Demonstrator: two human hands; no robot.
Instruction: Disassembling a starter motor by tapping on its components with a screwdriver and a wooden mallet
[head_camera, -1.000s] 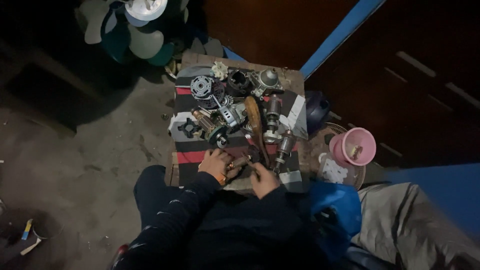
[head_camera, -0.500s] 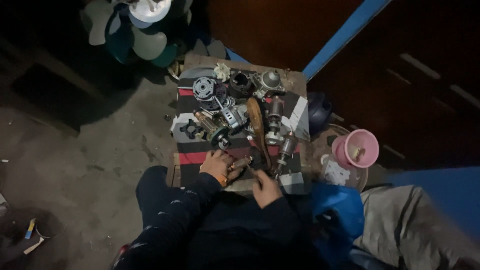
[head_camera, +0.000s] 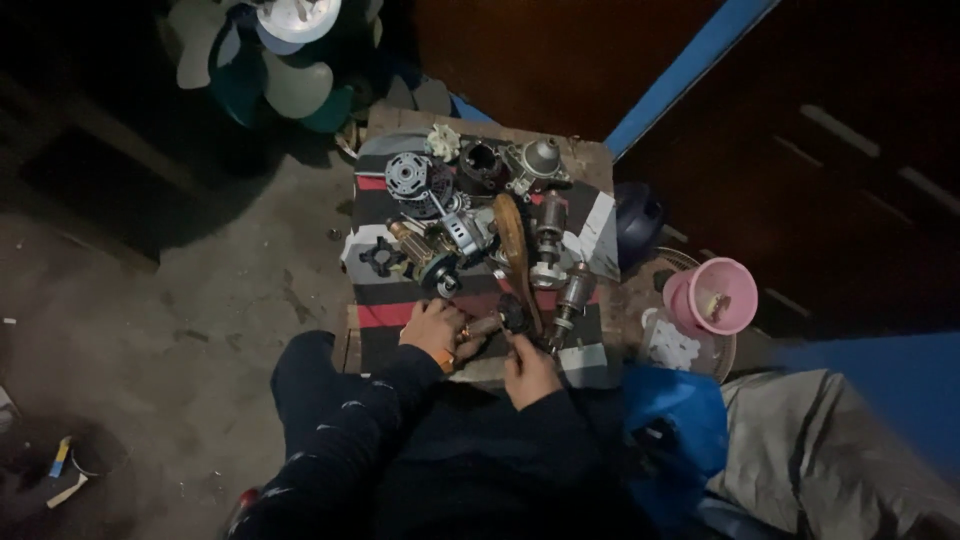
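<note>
Red-and-black striped cloth (head_camera: 400, 312), pink bowl (head_camera: 735, 285).

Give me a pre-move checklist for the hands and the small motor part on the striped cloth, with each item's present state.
1. Left hand touches the small motor part: ok, its fingers lie against the part's near end.
2. Right hand reaches the part: ok, its fingertips meet the dark end.
3. Part supported by the striped cloth: cannot tell, the hands cover the underside.
4. Wooden handle apart from the part: cannot tell, its lower end runs close beside it.
5. Armature out of the right hand's way: ok, it lies beyond the fingers.
6. Light on the work: not ok, the scene is dim.
</note>
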